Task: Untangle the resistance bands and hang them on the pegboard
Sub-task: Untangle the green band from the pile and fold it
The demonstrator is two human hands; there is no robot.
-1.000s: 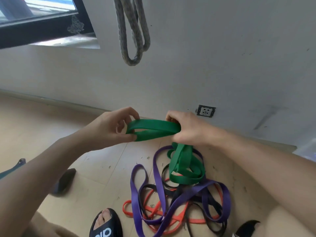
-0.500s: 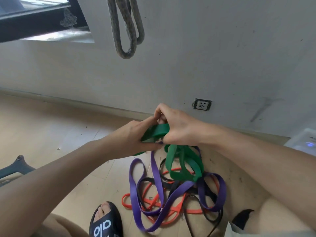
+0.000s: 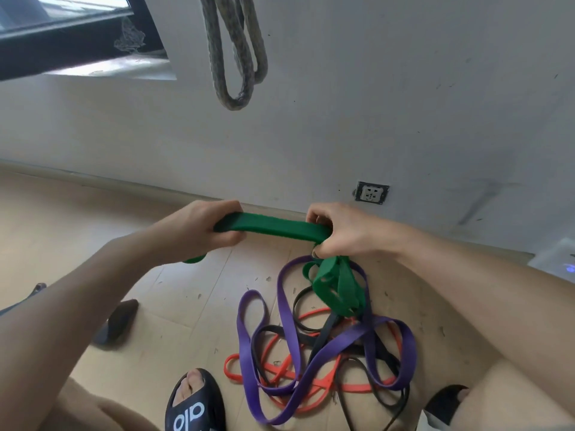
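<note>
A green resistance band [image 3: 273, 227] is stretched level between my two hands above the floor. My left hand [image 3: 199, 230] grips its left end, and a short bit of green pokes out below my wrist. My right hand [image 3: 339, 231] grips the right end, from which the rest of the green band hangs in loops onto a tangle on the floor. In that tangle lie a purple band [image 3: 286, 309], an orange band [image 3: 280, 368] and a thin black band [image 3: 323, 334], woven through each other. No pegboard is in view.
A grey braided rope loop [image 3: 231, 57] hangs on the white wall above. A wall socket [image 3: 371, 193] sits low on the wall. My feet in black slides [image 3: 194, 402] flank the tangle. A dark object [image 3: 116, 321] lies on the tiled floor at left.
My hands, close together half a second ago, have drawn apart, pulling a length of the green band out straight between them. The hanging green loops have lifted slightly.
</note>
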